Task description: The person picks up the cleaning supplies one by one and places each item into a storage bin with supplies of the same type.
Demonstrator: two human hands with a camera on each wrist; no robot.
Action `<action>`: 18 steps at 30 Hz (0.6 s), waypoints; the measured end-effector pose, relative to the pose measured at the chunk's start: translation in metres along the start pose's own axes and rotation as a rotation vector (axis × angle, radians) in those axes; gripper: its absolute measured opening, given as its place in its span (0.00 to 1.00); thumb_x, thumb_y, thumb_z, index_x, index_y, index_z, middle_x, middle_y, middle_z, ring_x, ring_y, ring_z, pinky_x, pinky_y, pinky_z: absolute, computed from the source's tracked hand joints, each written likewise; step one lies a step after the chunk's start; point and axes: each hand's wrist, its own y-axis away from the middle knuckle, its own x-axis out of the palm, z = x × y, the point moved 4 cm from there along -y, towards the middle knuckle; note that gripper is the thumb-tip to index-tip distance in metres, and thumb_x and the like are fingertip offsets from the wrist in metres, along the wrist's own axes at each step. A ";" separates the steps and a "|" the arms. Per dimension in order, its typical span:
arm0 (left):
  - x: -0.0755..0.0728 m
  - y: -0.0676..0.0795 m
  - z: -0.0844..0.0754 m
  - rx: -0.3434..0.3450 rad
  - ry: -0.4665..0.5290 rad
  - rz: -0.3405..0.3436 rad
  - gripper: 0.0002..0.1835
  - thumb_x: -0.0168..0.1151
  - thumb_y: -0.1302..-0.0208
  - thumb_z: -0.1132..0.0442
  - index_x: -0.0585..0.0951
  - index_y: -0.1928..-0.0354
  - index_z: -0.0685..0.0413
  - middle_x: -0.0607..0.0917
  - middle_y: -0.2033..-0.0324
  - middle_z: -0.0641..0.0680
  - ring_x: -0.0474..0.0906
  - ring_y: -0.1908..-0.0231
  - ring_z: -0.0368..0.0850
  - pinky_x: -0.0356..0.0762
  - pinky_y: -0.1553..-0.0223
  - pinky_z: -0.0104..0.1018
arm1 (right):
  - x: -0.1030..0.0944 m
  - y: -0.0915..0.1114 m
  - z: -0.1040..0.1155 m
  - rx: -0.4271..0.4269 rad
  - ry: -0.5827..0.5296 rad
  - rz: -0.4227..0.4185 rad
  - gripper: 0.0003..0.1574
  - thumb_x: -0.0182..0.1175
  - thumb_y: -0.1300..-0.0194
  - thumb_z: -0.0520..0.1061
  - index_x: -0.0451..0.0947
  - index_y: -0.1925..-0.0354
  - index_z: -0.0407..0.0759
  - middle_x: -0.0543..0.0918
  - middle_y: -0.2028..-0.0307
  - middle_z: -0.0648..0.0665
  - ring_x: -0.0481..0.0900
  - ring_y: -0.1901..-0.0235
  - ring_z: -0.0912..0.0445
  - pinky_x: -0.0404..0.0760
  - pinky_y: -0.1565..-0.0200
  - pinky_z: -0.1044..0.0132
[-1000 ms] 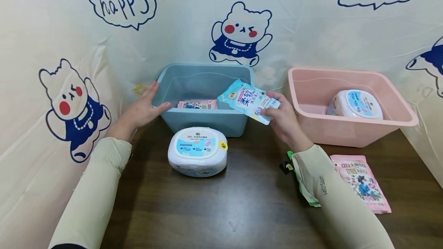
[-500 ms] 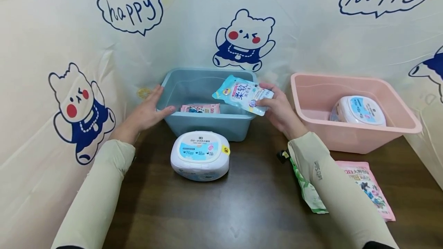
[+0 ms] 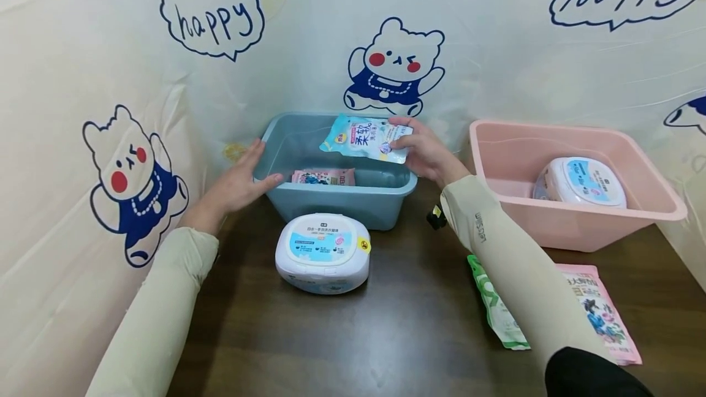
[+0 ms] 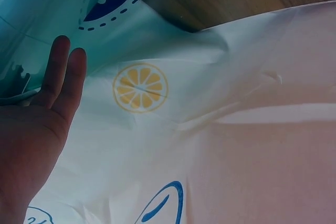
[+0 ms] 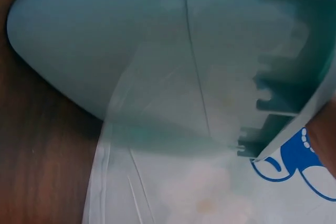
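My right hand [image 3: 427, 151] pinches the right end of a light-blue laundry detergent pouch [image 3: 361, 138] over the blue bin [image 3: 353, 196]. The pouch lies tilted above the bin's opening, its printed front facing up. My left hand [image 3: 236, 184] rests against the bin's left side with its fingers straight and the thumb at the front rim; the left wrist view shows this hand [image 4: 50, 98] with extended fingers. A pink pouch [image 3: 323, 177] lies inside the bin. The right wrist view is filled mostly by the bin's outer wall [image 5: 131, 35]; the held pouch is out of that view.
A white lidded tub [image 3: 322, 253] stands in front of the blue bin. To the right, a pink bin [image 3: 584, 222] holds another white tub [image 3: 590, 181]. A green-and-white pouch [image 3: 499, 308] and a pink pouch [image 3: 601, 317] lie on the table by my right forearm.
My right hand has carried the light-blue pouch leftward from the bin's right front corner to over its opening. My left hand stays at the bin's left side.
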 end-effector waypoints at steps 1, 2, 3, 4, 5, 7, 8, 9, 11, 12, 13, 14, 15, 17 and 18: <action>0.000 0.000 0.000 -0.001 -0.004 -0.002 0.56 0.47 0.35 0.23 0.34 0.19 0.41 0.32 0.20 0.48 0.36 0.24 0.66 0.42 0.33 0.74 | -0.001 -0.004 0.001 0.002 0.007 0.002 0.38 0.50 0.33 0.23 0.61 0.29 0.44 0.62 0.30 0.40 0.69 0.38 0.40 0.80 0.44 0.53; -0.001 0.000 -0.001 0.001 -0.007 -0.003 0.56 0.47 0.35 0.24 0.34 0.19 0.41 0.32 0.20 0.48 0.37 0.24 0.66 0.42 0.33 0.74 | -0.001 -0.008 0.002 0.006 0.012 0.005 0.39 0.51 0.33 0.23 0.60 0.29 0.44 0.62 0.30 0.40 0.69 0.38 0.40 0.80 0.44 0.53; -0.001 0.000 -0.001 0.001 -0.012 -0.003 0.56 0.47 0.35 0.24 0.34 0.19 0.41 0.32 0.20 0.48 0.37 0.24 0.67 0.43 0.33 0.74 | -0.001 -0.011 0.002 0.013 0.019 0.005 0.40 0.51 0.33 0.23 0.60 0.28 0.44 0.62 0.30 0.40 0.69 0.38 0.40 0.80 0.44 0.53; -0.002 0.000 -0.001 0.002 -0.015 -0.003 0.56 0.47 0.35 0.24 0.34 0.19 0.42 0.32 0.20 0.48 0.37 0.24 0.67 0.43 0.33 0.74 | -0.001 -0.015 0.003 0.023 0.025 0.004 0.41 0.52 0.33 0.23 0.60 0.27 0.44 0.62 0.30 0.41 0.69 0.38 0.40 0.80 0.44 0.53; -0.002 0.001 -0.002 0.003 -0.017 -0.003 0.56 0.47 0.35 0.24 0.34 0.19 0.42 0.32 0.20 0.49 0.38 0.24 0.67 0.43 0.33 0.74 | 0.000 -0.019 0.004 0.027 0.032 0.007 0.42 0.53 0.33 0.23 0.59 0.26 0.44 0.62 0.30 0.41 0.69 0.38 0.40 0.80 0.44 0.52; -0.003 0.002 -0.002 0.007 -0.018 -0.002 0.56 0.48 0.35 0.24 0.34 0.19 0.43 0.33 0.20 0.49 0.38 0.24 0.68 0.44 0.33 0.74 | 0.001 -0.026 0.004 0.041 0.043 0.009 0.44 0.53 0.34 0.23 0.58 0.25 0.44 0.63 0.30 0.42 0.68 0.37 0.40 0.78 0.42 0.51; -0.003 0.002 -0.002 0.009 -0.016 -0.001 0.56 0.48 0.34 0.25 0.34 0.19 0.43 0.33 0.20 0.50 0.38 0.24 0.67 0.44 0.33 0.74 | 0.001 -0.030 0.003 0.049 0.053 0.009 0.44 0.54 0.34 0.23 0.58 0.25 0.43 0.63 0.30 0.42 0.68 0.37 0.40 0.78 0.41 0.51; -0.003 0.003 -0.002 0.010 -0.014 -0.002 0.56 0.49 0.34 0.25 0.34 0.19 0.44 0.33 0.20 0.50 0.38 0.24 0.67 0.44 0.33 0.75 | 0.002 -0.033 0.002 0.057 0.062 0.007 0.45 0.54 0.35 0.22 0.58 0.24 0.43 0.64 0.30 0.42 0.68 0.37 0.41 0.78 0.41 0.51; -0.002 0.004 -0.002 0.012 -0.009 -0.005 0.56 0.49 0.34 0.26 0.35 0.19 0.44 0.34 0.20 0.51 0.38 0.24 0.67 0.44 0.34 0.75 | 0.002 -0.039 0.000 0.064 0.076 0.000 0.44 0.55 0.35 0.22 0.59 0.25 0.43 0.65 0.30 0.43 0.69 0.37 0.41 0.78 0.41 0.50; -0.002 0.004 -0.001 0.012 -0.007 -0.006 0.56 0.49 0.34 0.26 0.35 0.19 0.44 0.34 0.20 0.51 0.38 0.24 0.67 0.44 0.34 0.76 | 0.002 -0.041 -0.001 0.069 0.081 -0.006 0.44 0.55 0.36 0.22 0.60 0.26 0.43 0.65 0.31 0.43 0.69 0.37 0.41 0.78 0.41 0.49; -0.001 0.004 -0.001 0.011 -0.005 -0.006 0.56 0.49 0.34 0.26 0.35 0.19 0.44 0.34 0.20 0.50 0.38 0.24 0.67 0.44 0.34 0.76 | 0.002 -0.043 -0.002 0.072 0.083 -0.011 0.44 0.56 0.36 0.22 0.61 0.26 0.43 0.65 0.31 0.43 0.69 0.37 0.41 0.78 0.41 0.49; -0.001 0.004 -0.001 0.011 -0.004 -0.007 0.56 0.49 0.34 0.26 0.35 0.19 0.43 0.34 0.20 0.51 0.38 0.24 0.67 0.45 0.35 0.76 | 0.002 -0.045 -0.002 0.075 0.089 -0.016 0.44 0.56 0.36 0.22 0.61 0.26 0.43 0.66 0.31 0.43 0.69 0.37 0.41 0.77 0.41 0.49; -0.001 0.004 -0.001 0.011 -0.002 -0.008 0.56 0.49 0.34 0.26 0.35 0.19 0.43 0.34 0.20 0.50 0.38 0.24 0.67 0.45 0.35 0.76 | 0.002 -0.047 -0.002 0.074 0.092 -0.019 0.44 0.56 0.37 0.22 0.62 0.27 0.44 0.66 0.31 0.43 0.69 0.37 0.41 0.77 0.40 0.48; -0.001 0.003 -0.002 0.011 0.001 -0.007 0.56 0.49 0.34 0.26 0.35 0.19 0.43 0.34 0.20 0.50 0.38 0.24 0.68 0.45 0.35 0.76 | 0.001 -0.050 -0.002 0.074 0.103 -0.024 0.43 0.57 0.37 0.23 0.62 0.27 0.44 0.66 0.31 0.44 0.68 0.37 0.42 0.76 0.39 0.48; -0.001 0.002 -0.002 0.013 0.002 -0.007 0.56 0.49 0.34 0.26 0.35 0.19 0.43 0.34 0.20 0.50 0.38 0.24 0.67 0.45 0.35 0.76 | 0.000 -0.052 -0.001 0.074 0.109 -0.023 0.43 0.57 0.36 0.23 0.63 0.27 0.43 0.66 0.31 0.44 0.68 0.37 0.42 0.75 0.39 0.48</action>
